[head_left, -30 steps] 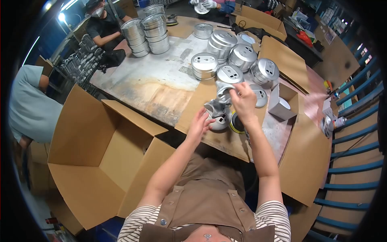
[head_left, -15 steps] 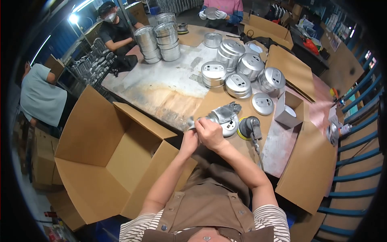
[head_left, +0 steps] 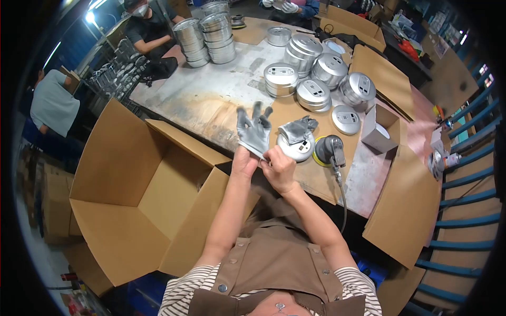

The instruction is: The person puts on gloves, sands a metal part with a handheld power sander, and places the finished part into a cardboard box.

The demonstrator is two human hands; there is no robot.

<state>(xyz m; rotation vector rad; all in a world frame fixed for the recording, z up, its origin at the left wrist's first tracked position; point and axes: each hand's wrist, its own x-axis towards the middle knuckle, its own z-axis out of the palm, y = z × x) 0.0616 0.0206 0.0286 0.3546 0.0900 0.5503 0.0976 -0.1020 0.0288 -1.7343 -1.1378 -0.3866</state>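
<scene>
1. Far left, at ten o'clock in my view, I see a person in a pale top (head_left: 55, 105), bent away from the surface (head_left: 211, 118).
2. Nearer, around nine o'clock, I have a big open cardboard box (head_left: 113, 163) with its flaps folded out.
3. At eleven o'clock, stacks of silver tins (head_left: 220, 42) stand on the surface, near a masked person (head_left: 150, 31).
4. Close to centre, I get the left hand (head_left: 252, 139) inside a grey glove (head_left: 255, 128), its fingers spread and pointing toward twelve o'clock.
5. Just beside it, at about four o'clock from the glove, the bare right hand (head_left: 280, 167) has its fingers curled, pinching the glove's cuff at the wrist.
6. At one o'clock from that right hand, I make out a second glove (head_left: 298, 128) lying crumpled on a silver lid (head_left: 295, 151).
7. Further up at one o'clock in my view, I count several more silver tins (head_left: 312, 97), grouped together.
8. Just right of the lid, a sander (head_left: 330, 148) rests on cardboard, its hose dropping toward six o'clock.
9. Near three o'clock, I see a small open carton (head_left: 373, 138) with something white inside.
</scene>
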